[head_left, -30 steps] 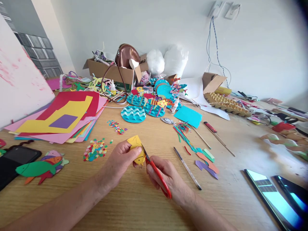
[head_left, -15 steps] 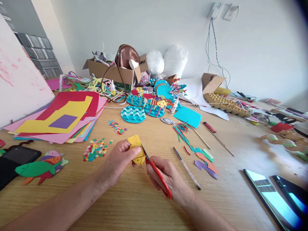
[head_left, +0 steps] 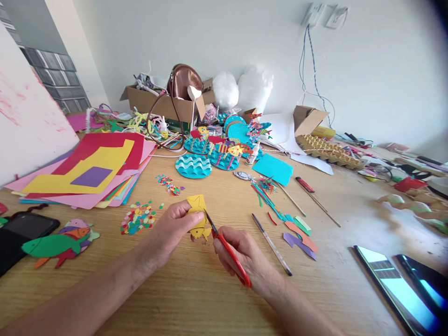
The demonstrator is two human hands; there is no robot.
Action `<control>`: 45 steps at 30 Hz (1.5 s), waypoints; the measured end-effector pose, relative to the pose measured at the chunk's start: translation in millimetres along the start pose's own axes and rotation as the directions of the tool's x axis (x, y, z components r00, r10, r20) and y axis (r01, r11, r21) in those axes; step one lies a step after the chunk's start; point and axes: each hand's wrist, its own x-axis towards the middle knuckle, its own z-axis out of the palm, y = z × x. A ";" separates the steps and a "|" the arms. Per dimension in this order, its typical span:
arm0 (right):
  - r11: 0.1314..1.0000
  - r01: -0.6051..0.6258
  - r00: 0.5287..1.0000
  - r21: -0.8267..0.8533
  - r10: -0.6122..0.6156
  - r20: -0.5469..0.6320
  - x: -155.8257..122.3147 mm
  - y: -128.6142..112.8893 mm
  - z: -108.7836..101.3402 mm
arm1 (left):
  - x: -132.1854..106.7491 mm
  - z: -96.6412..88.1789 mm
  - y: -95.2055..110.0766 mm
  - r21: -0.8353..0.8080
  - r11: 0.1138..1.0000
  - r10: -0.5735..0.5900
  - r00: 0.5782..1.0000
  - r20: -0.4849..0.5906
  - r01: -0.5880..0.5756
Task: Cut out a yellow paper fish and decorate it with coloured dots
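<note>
My left hand [head_left: 175, 226] pinches a small piece of yellow paper [head_left: 197, 201] between thumb and fingers. A fish outline is drawn on it in dark lines, and a cut strip hangs loose at its lower right. Red-handled scissors [head_left: 231, 259] are gripped in my right hand [head_left: 241, 252]. Their dark blades meet the right edge of the paper, close to my left thumb. Colourful paper dots [head_left: 138, 218] lie to the left of my left hand. A pen [head_left: 271, 244] rests to the right of the scissors.
Paper fish [head_left: 52, 246] and a dark phone [head_left: 26, 233] lie at left, below stacked coloured sheets [head_left: 45, 183]. Purple and orange scraps [head_left: 299, 246] lie at right, with another phone [head_left: 388, 284] nearer. Blue wave-patterned discs [head_left: 193, 166], glue [head_left: 252, 154] and a cardboard box [head_left: 159, 103] stand farther back.
The cut strip at the paper's lower right has come further away from the fish outline. My left hand has shifted and turned the paper slightly; the scissors have barely moved.
</note>
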 end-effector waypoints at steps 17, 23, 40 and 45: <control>1.000 0.001 1.000 -0.023 0.000 0.014 1.0 2.3 0.5 | -0.3 3.2 -0.3 0.080 0.996 0.032 0.999 -0.028 -0.030; 0.999 -0.022 0.999 0.048 0.020 0.037 0.2 -1.4 0.9 | 0.2 0.7 -0.8 0.055 0.998 0.023 1.000 0.003 -0.023; 0.995 0.008 0.999 -0.099 -0.011 -0.034 1.3 2.0 1.6 | 1.2 -2.3 2.6 0.030 0.999 0.010 0.999 0.046 -0.011; 0.998 0.006 1.000 -0.059 -0.008 -0.029 1.0 3.5 1.6 | 2.1 -3.8 1.6 0.076 0.996 0.048 0.999 0.006 -0.048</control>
